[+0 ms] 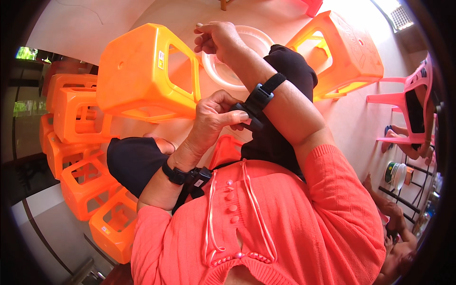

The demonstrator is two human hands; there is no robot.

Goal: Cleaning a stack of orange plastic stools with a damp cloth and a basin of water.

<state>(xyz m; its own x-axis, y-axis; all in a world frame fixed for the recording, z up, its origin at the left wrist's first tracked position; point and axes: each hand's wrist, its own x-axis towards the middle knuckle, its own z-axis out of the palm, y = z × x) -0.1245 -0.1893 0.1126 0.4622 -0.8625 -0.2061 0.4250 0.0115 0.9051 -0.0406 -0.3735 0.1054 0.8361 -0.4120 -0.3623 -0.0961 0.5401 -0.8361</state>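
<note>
My left hand (217, 114) pinches a small black device (249, 119) between thumb and fingers. The device hangs at a black strap (265, 92) fastened around my right forearm. My right hand (219, 37) is raised above a white plastic basin (249, 39), its fingers loosely curled and apart, with nothing seen in them. Another black strap (174, 174) circles my left wrist, and a black box-like device (201, 178) sits beside it, close to my coral knit top.
Orange plastic stools stand at the left (128, 71) and right (335, 53), with several more (82, 110) further left. Part of a red object (226, 151) shows between my knees. At the right are a pink chair (409, 103), a white bucket (395, 175) and people partly in view.
</note>
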